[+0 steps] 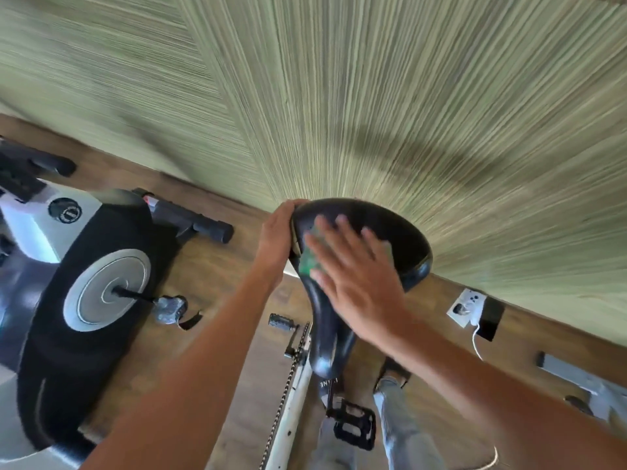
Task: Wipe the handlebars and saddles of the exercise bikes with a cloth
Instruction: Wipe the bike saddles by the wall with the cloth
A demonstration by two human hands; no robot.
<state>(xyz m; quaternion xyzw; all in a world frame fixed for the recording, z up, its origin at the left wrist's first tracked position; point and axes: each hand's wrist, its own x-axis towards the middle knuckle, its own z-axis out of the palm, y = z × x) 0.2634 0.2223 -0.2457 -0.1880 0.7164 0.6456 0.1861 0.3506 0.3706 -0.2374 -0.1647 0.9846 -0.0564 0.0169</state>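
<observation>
Second exercise bike (81,283) at left on wood floor (217,276). Black saddle (383,225) centre frame, against the green wall (373,96). Right hand (353,276) flat, fingers spread, pressing green cloth (310,256) onto saddle top; left hand (278,235) grips the saddle's rear edge, fingers curled around it.

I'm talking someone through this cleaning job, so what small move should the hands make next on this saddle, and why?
Probably slide the right hand and green cloth toward the saddle nose: the cloth lies on the wide rear, the left hand grips its edge.
</observation>
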